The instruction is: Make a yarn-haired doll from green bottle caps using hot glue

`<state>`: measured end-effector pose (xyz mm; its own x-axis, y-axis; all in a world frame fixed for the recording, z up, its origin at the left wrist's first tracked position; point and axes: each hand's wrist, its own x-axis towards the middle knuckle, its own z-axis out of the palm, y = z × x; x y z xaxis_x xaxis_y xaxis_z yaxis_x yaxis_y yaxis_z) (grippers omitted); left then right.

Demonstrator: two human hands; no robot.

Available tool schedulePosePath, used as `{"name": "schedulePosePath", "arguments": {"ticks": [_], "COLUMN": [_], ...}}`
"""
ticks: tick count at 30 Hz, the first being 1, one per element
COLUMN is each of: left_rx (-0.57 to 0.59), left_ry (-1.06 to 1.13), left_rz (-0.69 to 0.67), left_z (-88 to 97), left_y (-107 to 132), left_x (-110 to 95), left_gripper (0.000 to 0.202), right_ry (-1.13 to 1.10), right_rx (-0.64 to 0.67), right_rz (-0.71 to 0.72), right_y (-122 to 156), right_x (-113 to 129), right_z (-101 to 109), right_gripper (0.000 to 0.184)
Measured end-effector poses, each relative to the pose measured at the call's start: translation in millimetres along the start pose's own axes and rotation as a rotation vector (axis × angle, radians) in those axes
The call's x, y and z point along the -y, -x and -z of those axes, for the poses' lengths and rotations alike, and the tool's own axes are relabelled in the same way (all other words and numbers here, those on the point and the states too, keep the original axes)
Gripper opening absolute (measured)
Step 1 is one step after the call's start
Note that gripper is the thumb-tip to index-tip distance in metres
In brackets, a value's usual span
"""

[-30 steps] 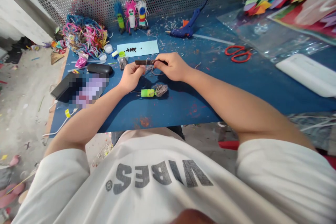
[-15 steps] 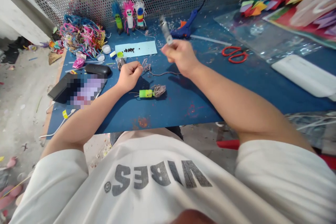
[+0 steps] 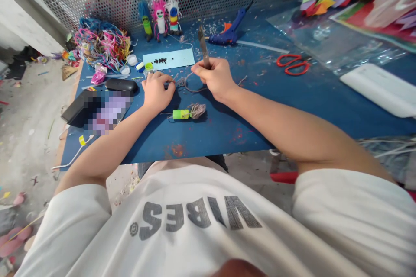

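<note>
The right hand (image 3: 217, 77) grips a narrow blade-like tool (image 3: 203, 47) pointing toward twelve o'clock; at its nine o'clock the left hand (image 3: 157, 90) is palm-down with bent fingers, and I cannot tell whether they pinch anything. Grey yarn (image 3: 181, 82) lies between them, so the step looks like blade work on strands, where cutting calls for one held taut. At the yarn's six o'clock, the green figure (image 3: 184, 114) lies on the desk (image 3: 208, 143).

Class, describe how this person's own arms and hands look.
Loose, plain white short sleeves leave both forearms bare. The left hand and right hand are ungloved, and no watch or bracelet shows on either wrist.
</note>
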<state>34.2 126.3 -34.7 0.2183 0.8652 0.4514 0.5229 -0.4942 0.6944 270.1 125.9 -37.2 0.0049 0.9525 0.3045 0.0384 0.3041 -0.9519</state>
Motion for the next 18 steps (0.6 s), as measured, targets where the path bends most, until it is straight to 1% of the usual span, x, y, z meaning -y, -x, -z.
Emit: {"name": "schedulePosePath", "arguments": {"ticks": [1,2,3,4,5,8,9,10,13,15,16,17,18], "left_rx": [-0.04,-0.076,-0.097,-0.094,-0.08,-0.011,0.012,0.035,0.106,0.151,0.197,0.266,0.376], "left_ry": [-0.074,-0.142,-0.183,-0.181,-0.158,-0.025,0.026,0.079,0.248,0.353,0.388,0.403,0.393], "left_rz": [-0.001,-0.002,-0.006,-0.017,-0.032,-0.063,-0.073,-0.083,-0.077,-0.043,-0.027,-0.019,-0.019], "left_z": [0.2,1.2,2.8,4.8,6.8,10.0,9.5,8.3,5.7,10.2,15.3,22.3,30.7], "left_y": [1,3,4,6,7,11,12,12,13,14,14,15,16], "left_x": [-1,-3,-7,-12,-17,-28,-30,-31,-31,-35,-39,-44,-51], "left_gripper": [0.015,0.028,0.039,0.045,0.045,0.025,0.021,0.021,0.035,0.042,0.043,0.041,0.039], "right_ry": [-0.009,-0.016,-0.018,-0.013,0.001,0.06,0.071,0.077,0.067,0.065,0.09,0.147,0.246], "right_rx": [-0.002,-0.003,-0.003,-0.002,0.002,0.037,0.056,0.075,0.132,0.17,0.18,0.177,0.165], "right_rz": [-0.009,-0.015,-0.013,-0.001,0.018,0.1,0.125,0.147,0.162,0.117,0.083,0.05,0.024], "right_y": [-1,-1,1,2,5,16,20,23,26,19,14,8,1], "right_x": [0,1,4,8,12,26,29,32,34,29,24,19,14], "right_z": [2,3,2,1,-1,-11,-15,-18,-22,-16,-10,-2,7], "right_gripper": [0.057,0.058,0.06,0.062,0.063,0.063,0.063,0.064,0.071,0.081,0.086,0.09,0.091]}}
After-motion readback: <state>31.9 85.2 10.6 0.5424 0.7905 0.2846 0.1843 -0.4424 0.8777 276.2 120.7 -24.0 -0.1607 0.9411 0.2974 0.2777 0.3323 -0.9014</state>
